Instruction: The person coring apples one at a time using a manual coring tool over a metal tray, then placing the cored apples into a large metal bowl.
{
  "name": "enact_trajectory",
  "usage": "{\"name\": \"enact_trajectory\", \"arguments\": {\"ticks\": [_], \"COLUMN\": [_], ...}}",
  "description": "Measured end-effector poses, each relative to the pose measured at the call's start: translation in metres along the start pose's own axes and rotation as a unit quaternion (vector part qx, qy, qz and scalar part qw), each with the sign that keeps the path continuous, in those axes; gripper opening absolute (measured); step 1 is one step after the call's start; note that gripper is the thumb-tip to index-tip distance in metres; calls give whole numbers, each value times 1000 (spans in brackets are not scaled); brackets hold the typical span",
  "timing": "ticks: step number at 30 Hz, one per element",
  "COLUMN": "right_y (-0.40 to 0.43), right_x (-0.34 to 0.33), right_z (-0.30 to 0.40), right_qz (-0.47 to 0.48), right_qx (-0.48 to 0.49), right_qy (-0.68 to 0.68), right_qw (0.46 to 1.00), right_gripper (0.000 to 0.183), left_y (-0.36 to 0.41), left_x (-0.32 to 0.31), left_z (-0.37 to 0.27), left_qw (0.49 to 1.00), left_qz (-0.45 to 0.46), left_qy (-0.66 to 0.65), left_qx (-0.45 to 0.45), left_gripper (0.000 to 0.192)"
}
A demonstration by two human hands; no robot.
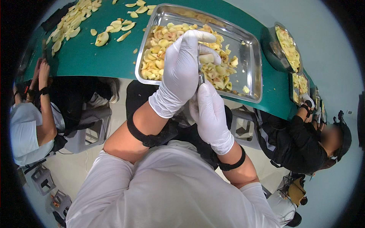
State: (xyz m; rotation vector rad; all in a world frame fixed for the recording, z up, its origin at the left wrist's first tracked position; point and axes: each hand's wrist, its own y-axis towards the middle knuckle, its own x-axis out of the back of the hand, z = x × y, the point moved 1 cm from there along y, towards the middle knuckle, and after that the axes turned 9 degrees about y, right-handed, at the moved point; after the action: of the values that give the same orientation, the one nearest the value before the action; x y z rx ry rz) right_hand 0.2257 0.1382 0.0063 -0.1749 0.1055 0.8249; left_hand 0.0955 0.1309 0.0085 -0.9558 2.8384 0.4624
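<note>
Both my hands wear white gloves and meet above the near side of a metal tray (247, 57). My right hand (212, 114) has its fingers closed on the metal handle end of a slim tool (201, 78), possibly a knife. My left hand (182, 68) is curled around the far part of that tool, with a pale fruit piece (206, 58) at its fingers. How firmly it grips the piece cannot be told. Beneath the hands, many cut fruit pieces (155, 57), yellowish and partly browned, fill the left and middle of the tray.
More fruit slices (72, 21) lie on the green table (85, 62) at the left. A metal bowl (273, 51) of slices and another tray (292, 88) stand to the right. One person (37, 122) sits at the left, and another in black (299, 142) at the right, near stools.
</note>
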Motion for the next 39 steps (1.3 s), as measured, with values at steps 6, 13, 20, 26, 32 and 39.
{"name": "enact_trajectory", "arguments": {"ticks": [6, 13, 20, 26, 32, 39], "right_y": [28, 55, 69, 76, 77, 78], "right_x": [33, 67, 78, 82, 78, 73], "right_z": [-7, -10, -28, -32, -28, -25], "right_qz": [64, 177, 261, 273, 237, 303], "right_qx": [-157, -256, -248, -241, -217, -223], "right_qy": [119, 487, 624, 648, 630, 649], "right_qw": [978, 816, 693, 669, 707, 661], "right_gripper": [46, 47, 48, 49, 51, 52], "left_y": [31, 57, 60, 66, 66, 66], "left_x": [-12, -28, -36, -43, -46, -39], "left_z": [31, 66, 74, 76, 80, 75], "left_qw": [998, 998, 993, 986, 982, 924], "left_qz": [5, 17, -33, -51, -81, -13], "left_qy": [-26, -35, -63, -86, -43, -269], "left_qx": [60, 55, 98, 133, 167, 272], "left_gripper": [68, 61, 62, 56, 48, 57]}}
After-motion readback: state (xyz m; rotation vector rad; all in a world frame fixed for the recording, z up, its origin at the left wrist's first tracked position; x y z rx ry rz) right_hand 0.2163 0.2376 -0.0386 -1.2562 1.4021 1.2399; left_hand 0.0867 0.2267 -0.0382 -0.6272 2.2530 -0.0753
